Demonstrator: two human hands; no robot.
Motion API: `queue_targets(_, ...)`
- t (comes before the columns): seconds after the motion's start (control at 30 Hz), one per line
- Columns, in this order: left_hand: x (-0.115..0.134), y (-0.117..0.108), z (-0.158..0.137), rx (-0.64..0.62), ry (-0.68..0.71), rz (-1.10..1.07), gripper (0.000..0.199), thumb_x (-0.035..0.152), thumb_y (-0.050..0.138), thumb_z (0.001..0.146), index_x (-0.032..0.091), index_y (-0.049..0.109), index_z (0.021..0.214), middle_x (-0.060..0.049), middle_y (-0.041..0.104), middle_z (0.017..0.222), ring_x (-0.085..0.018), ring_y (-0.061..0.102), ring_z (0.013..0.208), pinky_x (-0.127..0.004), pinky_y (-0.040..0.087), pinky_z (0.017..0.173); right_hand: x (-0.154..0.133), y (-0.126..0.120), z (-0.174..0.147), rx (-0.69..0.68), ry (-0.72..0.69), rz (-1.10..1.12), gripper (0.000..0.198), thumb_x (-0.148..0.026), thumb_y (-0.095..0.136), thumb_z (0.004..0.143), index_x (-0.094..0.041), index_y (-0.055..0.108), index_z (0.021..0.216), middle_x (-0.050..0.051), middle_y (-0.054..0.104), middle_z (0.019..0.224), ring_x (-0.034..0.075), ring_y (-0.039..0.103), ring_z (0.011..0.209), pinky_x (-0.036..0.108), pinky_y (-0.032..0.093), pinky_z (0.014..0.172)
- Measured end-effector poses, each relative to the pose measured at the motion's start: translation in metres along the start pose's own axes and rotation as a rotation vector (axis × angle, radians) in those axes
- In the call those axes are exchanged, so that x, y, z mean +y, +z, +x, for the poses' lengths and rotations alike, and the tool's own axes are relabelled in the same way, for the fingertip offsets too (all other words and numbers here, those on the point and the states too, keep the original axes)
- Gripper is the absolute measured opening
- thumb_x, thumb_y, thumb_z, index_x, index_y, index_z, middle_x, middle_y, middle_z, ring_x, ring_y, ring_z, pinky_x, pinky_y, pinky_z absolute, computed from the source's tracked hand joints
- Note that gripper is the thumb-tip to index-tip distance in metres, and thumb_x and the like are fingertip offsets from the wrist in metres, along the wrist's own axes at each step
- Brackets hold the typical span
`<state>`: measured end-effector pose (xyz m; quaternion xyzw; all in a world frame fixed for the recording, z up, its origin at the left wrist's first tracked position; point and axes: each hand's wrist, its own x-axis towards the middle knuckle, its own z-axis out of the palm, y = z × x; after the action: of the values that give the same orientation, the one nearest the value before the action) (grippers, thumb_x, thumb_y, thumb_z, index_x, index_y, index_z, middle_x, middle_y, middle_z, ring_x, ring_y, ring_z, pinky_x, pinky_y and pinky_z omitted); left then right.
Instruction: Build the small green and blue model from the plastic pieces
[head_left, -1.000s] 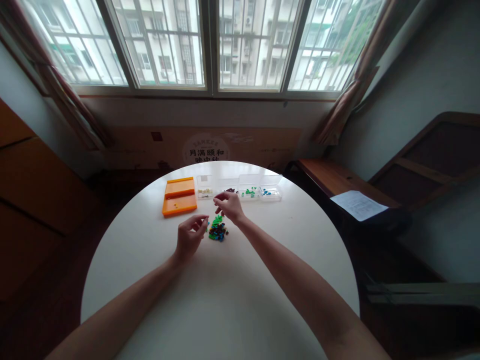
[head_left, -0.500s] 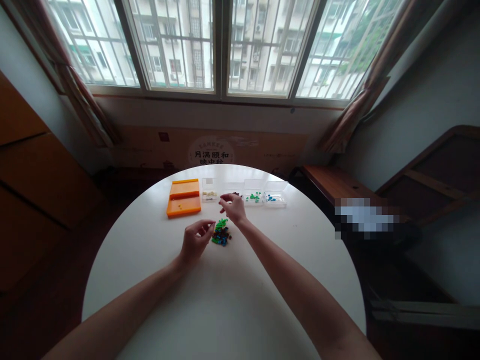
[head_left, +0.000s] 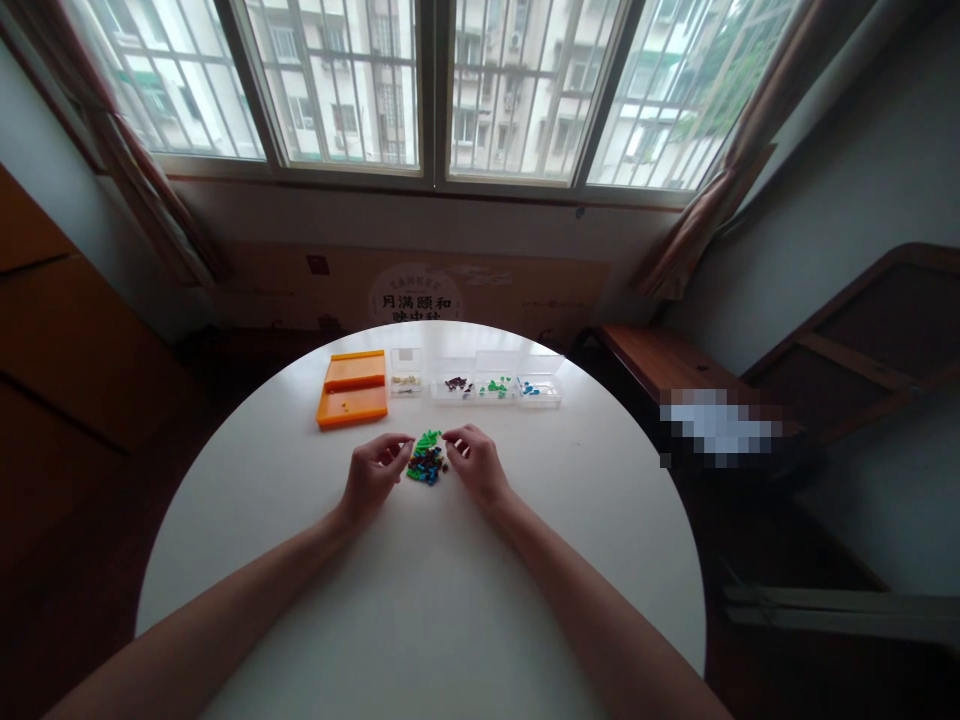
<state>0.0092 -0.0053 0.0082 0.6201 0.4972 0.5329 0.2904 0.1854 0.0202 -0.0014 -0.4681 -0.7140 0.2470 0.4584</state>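
A small heap of tiny plastic pieces (head_left: 427, 464), green, blue, dark brown and orange, lies on the white table (head_left: 420, 600) between my hands. On the heap's left side is my left hand (head_left: 373, 472), its thumb and fingertips pinched together close to the pieces. My right hand (head_left: 478, 465) is at the right side of the heap, thumb and index finger also drawn together near the green pieces. Whatever either pinch holds is too small to make out.
Behind the heap stand an orange tray (head_left: 364, 408) with a few yellow bits, a small clear box (head_left: 406, 362) with pale pieces, and a clear compartment box (head_left: 454, 402) with dark brown, green (head_left: 495, 387) and blue pieces (head_left: 529, 387). A wooden bench (head_left: 660, 365) is beyond the table's right.
My right hand has come back from the clear compartment box to the heap, uncovering the dark brown pieces. My left hand stays beside the heap. The whole view has shifted slightly.
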Motion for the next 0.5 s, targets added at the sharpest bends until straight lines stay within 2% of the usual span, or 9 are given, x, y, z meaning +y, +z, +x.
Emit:
queue_targets(0.13,0.0,0.0,-0.001,-0.004,-0.017,-0.005,0.02,0.031,0.061,0.076,0.013,0.067,0.084,0.002,0.055,0.055,-0.006,0.048,0.04,-0.015,0.039,0.036,-0.001,0.001,-0.003,-0.058,-0.027,-0.07,0.024,-0.012,0.047,0.08,-0.015,0.066,0.094,0.006,0.06,0.087,0.013,0.056,0.067,0.027,0.047,0.067)
queue_targets(0.2,0.0,0.0,-0.001,-0.004,-0.021,-0.009,0.02,0.031,0.061,0.076,0.013,0.067,0.083,0.002,0.055,0.055,-0.006,0.048,0.04,-0.015,0.04,0.035,-0.003,0.0,-0.003,-0.069,-0.079,-0.133,0.029,-0.011,0.047,0.08,-0.018,0.064,0.102,0.008,0.061,0.097,0.017,0.055,0.084,0.031,0.046,0.079)
queue_targets(0.3,-0.001,-0.001,-0.001,-0.016,-0.019,-0.008,0.02,0.031,0.061,0.076,0.013,0.066,0.083,0.002,0.055,0.055,-0.007,0.049,0.041,-0.015,0.04,0.036,-0.007,-0.002,-0.004,-0.101,-0.154,-0.226,0.038,-0.013,0.047,0.082,-0.02,0.056,0.118,0.007,0.059,0.114,0.022,0.045,0.106,0.038,0.038,0.095)
queue_targets(0.4,-0.001,-0.001,-0.001,-0.023,-0.01,-0.009,0.019,0.03,0.061,0.076,0.013,0.067,0.084,0.002,0.054,0.054,-0.006,0.048,0.041,-0.015,0.04,0.036,-0.011,-0.003,-0.006,-0.169,-0.162,-0.287,0.041,-0.021,0.047,0.085,-0.021,0.048,0.126,0.006,0.056,0.122,0.024,0.04,0.111,0.041,0.036,0.096)
queue_targets(0.5,0.0,0.0,-0.001,-0.022,0.0,-0.017,0.02,0.031,0.061,0.076,0.013,0.067,0.083,0.002,0.054,0.053,-0.006,0.048,0.04,-0.015,0.04,0.035,-0.013,-0.002,-0.006,-0.214,-0.173,-0.337,0.038,-0.029,0.046,0.087,-0.023,0.05,0.124,0.005,0.054,0.125,0.025,0.037,0.114,0.042,0.034,0.096)
